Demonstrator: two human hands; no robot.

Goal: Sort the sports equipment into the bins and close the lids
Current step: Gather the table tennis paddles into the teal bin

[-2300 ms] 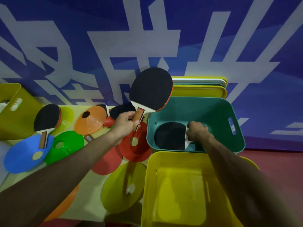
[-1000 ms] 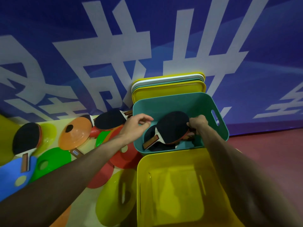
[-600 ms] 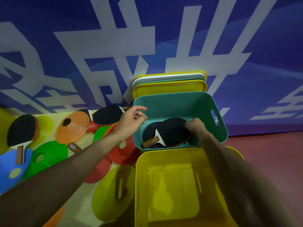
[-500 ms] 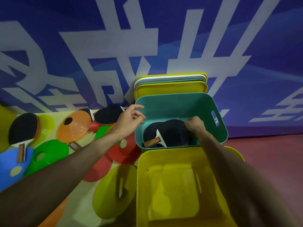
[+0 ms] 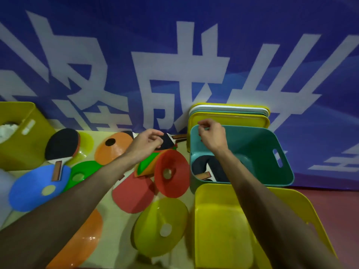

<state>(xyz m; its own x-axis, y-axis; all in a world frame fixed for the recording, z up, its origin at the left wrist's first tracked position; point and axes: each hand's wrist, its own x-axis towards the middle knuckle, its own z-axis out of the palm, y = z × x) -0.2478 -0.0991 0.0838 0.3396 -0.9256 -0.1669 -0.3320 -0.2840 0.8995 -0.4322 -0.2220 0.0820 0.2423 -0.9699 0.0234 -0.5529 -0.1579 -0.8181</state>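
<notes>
Black table tennis paddles (image 5: 208, 168) lie at the bottom of the teal bin (image 5: 252, 140). My right hand (image 5: 212, 134) hovers above the bin's left rim, fingers loosely curled and holding nothing. My left hand (image 5: 146, 141) hangs empty over another black paddle (image 5: 168, 142) lying by the wall. A third paddle (image 5: 62, 145) rests at the left on a blue disc cone (image 5: 35, 188). Flat disc cones in orange (image 5: 113, 147), green (image 5: 83, 171), red (image 5: 171, 172) and yellow (image 5: 161, 227) are scattered on the mat.
An empty yellow bin (image 5: 223, 226) stands nearest me, in front of the teal one. Lids (image 5: 229, 114) lean against the blue banner wall behind the teal bin. Another yellow bin (image 5: 21, 133) holding something white sits at the far left.
My right hand let go of the paddle in the teal bin and rose above its rim. My left hand drew back left over the paddle by the wall. The view swung left.
</notes>
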